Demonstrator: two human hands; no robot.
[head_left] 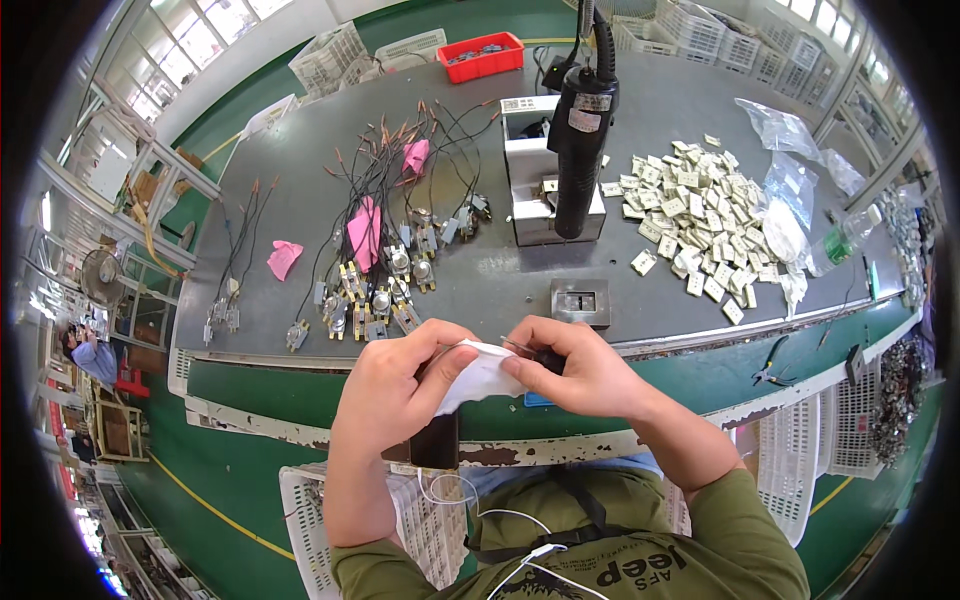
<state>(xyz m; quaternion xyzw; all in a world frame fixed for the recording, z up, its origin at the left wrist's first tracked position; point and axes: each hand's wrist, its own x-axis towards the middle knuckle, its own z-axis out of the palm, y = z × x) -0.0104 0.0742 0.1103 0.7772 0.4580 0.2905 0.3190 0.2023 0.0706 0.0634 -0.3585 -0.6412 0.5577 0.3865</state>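
My left hand (402,385) pinches a white piece of cloth or paper (478,382) between thumb and fingers, just in front of the table edge. My right hand (580,368) is closed at the cloth's other side, its thumb at the cloth. A thin metal tool with a dark handle (549,359) lies in the right hand, partly covered by fingers; its exact kind is hidden. Beyond my hands sits a small metal block with a recess (580,302). Several wired switch-like parts (365,300) lie to its left.
A black powered screwdriver (580,150) hangs over a metal fixture (530,195). Cream-coloured small blocks (710,215) are heaped at right, near plastic bags (790,185) and a green bottle (845,242). Pliers (773,365) lie near the front edge. A red bin (480,62) stands at the back.
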